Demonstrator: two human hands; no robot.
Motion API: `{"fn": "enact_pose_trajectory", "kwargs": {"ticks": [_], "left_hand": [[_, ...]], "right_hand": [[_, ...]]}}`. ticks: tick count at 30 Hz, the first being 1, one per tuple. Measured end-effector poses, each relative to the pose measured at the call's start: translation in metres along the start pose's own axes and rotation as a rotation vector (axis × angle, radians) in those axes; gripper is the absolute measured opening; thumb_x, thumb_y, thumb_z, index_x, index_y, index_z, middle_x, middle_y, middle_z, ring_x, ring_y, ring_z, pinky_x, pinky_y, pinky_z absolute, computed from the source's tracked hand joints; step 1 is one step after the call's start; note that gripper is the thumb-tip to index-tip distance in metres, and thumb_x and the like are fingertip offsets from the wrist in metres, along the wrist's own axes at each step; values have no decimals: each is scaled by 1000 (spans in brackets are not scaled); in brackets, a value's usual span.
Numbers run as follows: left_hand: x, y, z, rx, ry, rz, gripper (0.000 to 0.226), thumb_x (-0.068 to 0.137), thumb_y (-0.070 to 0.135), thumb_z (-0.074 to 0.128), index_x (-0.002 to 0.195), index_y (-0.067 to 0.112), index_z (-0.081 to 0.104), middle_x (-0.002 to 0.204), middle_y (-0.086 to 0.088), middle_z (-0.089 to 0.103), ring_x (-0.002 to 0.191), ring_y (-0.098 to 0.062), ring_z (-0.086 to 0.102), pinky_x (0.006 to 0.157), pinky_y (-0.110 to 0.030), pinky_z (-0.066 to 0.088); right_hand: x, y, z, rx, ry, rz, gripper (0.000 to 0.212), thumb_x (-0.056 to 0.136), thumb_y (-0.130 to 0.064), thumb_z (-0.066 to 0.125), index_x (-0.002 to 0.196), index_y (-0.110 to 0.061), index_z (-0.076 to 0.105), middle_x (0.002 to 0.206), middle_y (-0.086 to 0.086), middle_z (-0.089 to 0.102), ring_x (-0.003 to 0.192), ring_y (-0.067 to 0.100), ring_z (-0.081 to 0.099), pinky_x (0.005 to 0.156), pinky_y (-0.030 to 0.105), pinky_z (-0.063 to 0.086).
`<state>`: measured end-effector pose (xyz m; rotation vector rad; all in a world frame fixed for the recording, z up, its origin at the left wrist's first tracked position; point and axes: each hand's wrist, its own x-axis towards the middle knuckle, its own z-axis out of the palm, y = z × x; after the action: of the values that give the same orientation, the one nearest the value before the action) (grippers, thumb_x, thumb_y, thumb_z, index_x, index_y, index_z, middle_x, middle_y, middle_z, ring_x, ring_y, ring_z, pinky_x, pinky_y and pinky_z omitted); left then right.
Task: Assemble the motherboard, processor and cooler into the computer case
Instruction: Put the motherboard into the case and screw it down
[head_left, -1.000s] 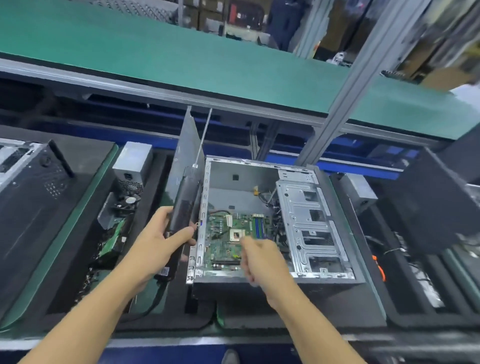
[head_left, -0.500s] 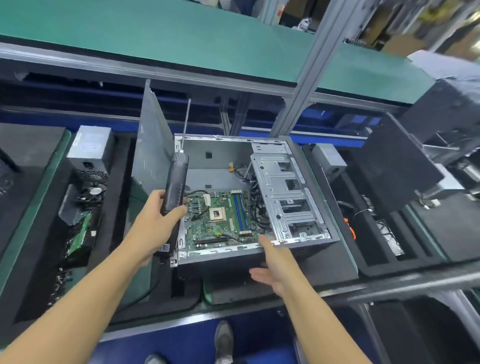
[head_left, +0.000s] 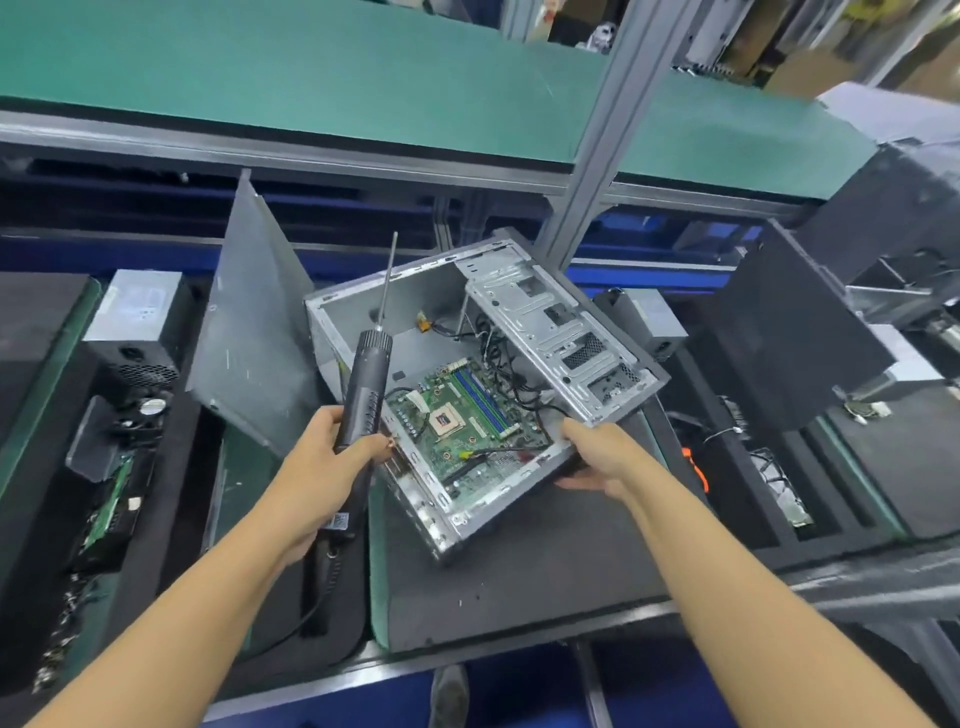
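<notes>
Here, case (head_left: 550, 332) in right hand (head_left: 597, 457)

Electronics assembly line, green-matted conveyor shelf (head_left: 311, 67), aluminium frame post (head_left: 597, 130), foam trays (head_left: 519, 571) of computer parts

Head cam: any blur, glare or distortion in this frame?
Head view: wide-angle bowing curves the shelf rail and tilts the post; motion smear on the black case at the right edge; motherboard and screwdriver read sharp; even lighting, mild sheen on the computer case, no hard shadows.
</notes>
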<state>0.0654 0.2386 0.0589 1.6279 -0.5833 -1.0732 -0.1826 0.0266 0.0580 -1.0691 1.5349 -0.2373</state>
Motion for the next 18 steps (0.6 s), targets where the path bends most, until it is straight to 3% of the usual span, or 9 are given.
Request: {"fn": "enact_pose_trajectory", "kwargs": {"ticks": [3, 5, 8, 11, 13, 14, 16, 18], "left_hand": [[6, 8, 6, 64, 72, 36, 34, 63, 57, 69, 93, 51, 56, 98, 9, 73, 98, -20, 70, 94, -53, 52], [10, 15, 8, 116, 143, 65, 35, 63, 58, 66, 95, 49, 55, 96, 11, 71, 95, -22, 67, 94, -51, 51], [17, 23, 13, 153, 241, 104, 33, 74, 49, 68, 103, 42, 56, 97, 16, 69, 95, -18, 65, 91, -44, 51], [24, 23, 19, 156, 347, 146, 26, 87, 28, 71, 108, 37, 58, 97, 20, 70, 94, -9, 66, 81, -33, 49], [28, 23, 22, 116, 381, 170, 24, 90, 22, 68, 102, 40, 58, 101, 18, 72, 94, -6, 67, 82, -33, 49], [30, 24, 23, 96, 384, 175, 25, 91, 20, 66, 101, 41, 58, 105, 17, 72, 95, -5, 67, 84, -34, 49], [37, 25, 23, 43, 360, 166, 24, 93, 18, 63, 106, 38, 57, 113, 16, 71, 99, -4, 68, 87, -36, 49], [44, 27, 22, -19, 324, 111, 23, 94, 16, 61, 112, 29, 57, 118, 14, 70, 104, -9, 67, 92, -41, 50]], "right_hand": [[28, -17, -36, -106, -84, -26, 27, 82, -20, 67, 106, -7, 62, 94, 13, 76, 85, 27, 75, 64, 36, 61], [47, -30, -59, -207, -123, -29, 22, 80, -25, 71, 96, -12, 62, 69, 2, 73, 68, 19, 73, 66, 35, 59], [72, -51, -88, -278, -128, -30, 19, 83, -25, 72, 82, -15, 56, 68, 4, 60, 64, 20, 61, 70, 38, 56], [87, -72, -107, -368, -142, -65, 24, 75, -24, 68, 73, -16, 46, 65, 6, 50, 56, 21, 50, 60, 33, 48], [96, -77, -113, -403, -72, -120, 18, 85, -24, 64, 87, -12, 50, 82, 9, 52, 66, 23, 52, 61, 31, 46], [99, -73, -114, -396, -2, -157, 26, 89, -27, 63, 104, -9, 51, 93, 10, 55, 74, 23, 55, 65, 31, 47], [95, -57, -108, -322, 127, -209, 59, 91, -39, 64, 136, -10, 38, 112, 8, 57, 89, 23, 58, 73, 33, 45], [86, -36, -98, -254, 135, -260, 78, 90, -43, 68, 149, -18, 22, 123, 5, 55, 100, 25, 59, 83, 37, 47]]}}
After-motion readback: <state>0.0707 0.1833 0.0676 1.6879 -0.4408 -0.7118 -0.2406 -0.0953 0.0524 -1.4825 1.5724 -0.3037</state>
